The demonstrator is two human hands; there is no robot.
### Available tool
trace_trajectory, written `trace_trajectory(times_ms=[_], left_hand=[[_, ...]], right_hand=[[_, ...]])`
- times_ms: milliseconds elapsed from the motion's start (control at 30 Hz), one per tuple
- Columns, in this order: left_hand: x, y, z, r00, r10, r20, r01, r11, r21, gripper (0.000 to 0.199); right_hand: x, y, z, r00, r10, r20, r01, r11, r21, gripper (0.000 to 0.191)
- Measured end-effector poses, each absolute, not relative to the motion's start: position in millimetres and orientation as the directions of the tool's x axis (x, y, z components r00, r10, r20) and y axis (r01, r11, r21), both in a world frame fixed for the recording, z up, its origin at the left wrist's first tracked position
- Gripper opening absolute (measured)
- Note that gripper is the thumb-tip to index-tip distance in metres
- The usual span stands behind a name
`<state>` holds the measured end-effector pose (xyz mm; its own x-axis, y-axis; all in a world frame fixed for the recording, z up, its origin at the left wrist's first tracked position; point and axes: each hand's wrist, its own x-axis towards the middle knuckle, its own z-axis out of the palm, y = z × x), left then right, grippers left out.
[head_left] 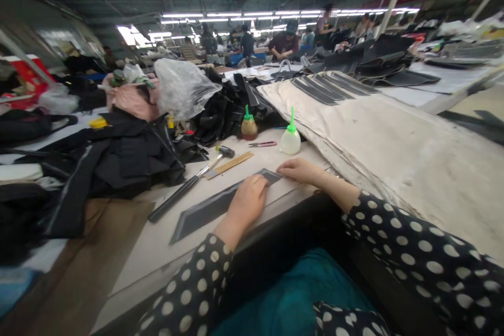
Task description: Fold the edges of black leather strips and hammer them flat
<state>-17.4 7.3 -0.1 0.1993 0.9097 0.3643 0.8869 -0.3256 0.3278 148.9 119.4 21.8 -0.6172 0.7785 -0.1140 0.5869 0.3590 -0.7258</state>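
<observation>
A long dark grey strip (214, 207) with slanted ends and a lighter edge lies flat on the pale worktop. My left hand (249, 198) rests across its right part, fingers close together and bent down onto it; the fingertips are partly hidden. At the strip's far right end, my right hand (299, 170) has thumb and fingers pinched together at the edge. Behind the strip lie a wooden ruler (230, 165) and a hammer (192, 179) with a black grip. Farther back are small red-handled snips (263, 144) and a green-capped squeeze bottle (290, 140) of whitish liquid.
Another green-tipped bottle (249, 127) holds brown liquid. Black material pieces (129, 147) are heaped at left, below a clear plastic bag (185, 86). To the right, a cream cloth surface (378, 136) carries several dark strips (315, 89). People work at tables farther back.
</observation>
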Motion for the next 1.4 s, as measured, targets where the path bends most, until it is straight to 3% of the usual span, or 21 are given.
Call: trace_trajectory(times_ms=[100,267,500,767,1033,1400], left_hand=[[-16,5,-1,0.219,0.906,0.361,0.891,-0.336,0.304,0.016],[-16,4,-3,0.204,0.906,0.371,0.918,-0.309,0.248,0.015],[-16,4,-5,0.146,0.909,0.391,0.932,-0.259,0.254,0.014],[-18,6,-6,0.142,0.907,0.398,0.911,-0.277,0.307,0.013],[-19,7,-6,0.127,0.907,0.403,0.908,-0.27,0.321,0.012],[-20,8,-8,0.12,0.903,0.413,0.915,-0.262,0.306,0.017]], right_hand=[[154,112,9,-0.626,0.773,0.108,0.515,0.513,-0.687,0.026],[165,97,-11,-0.611,0.718,0.332,0.44,0.657,-0.612,0.023],[167,82,-21,-0.645,0.618,0.449,0.428,0.779,-0.458,0.023],[172,79,-34,-0.622,0.51,0.594,0.35,0.86,-0.372,0.021],[171,72,-31,-0.618,0.504,0.603,0.38,0.863,-0.333,0.023],[162,70,-20,-0.718,0.46,0.523,0.432,0.883,-0.183,0.029]])
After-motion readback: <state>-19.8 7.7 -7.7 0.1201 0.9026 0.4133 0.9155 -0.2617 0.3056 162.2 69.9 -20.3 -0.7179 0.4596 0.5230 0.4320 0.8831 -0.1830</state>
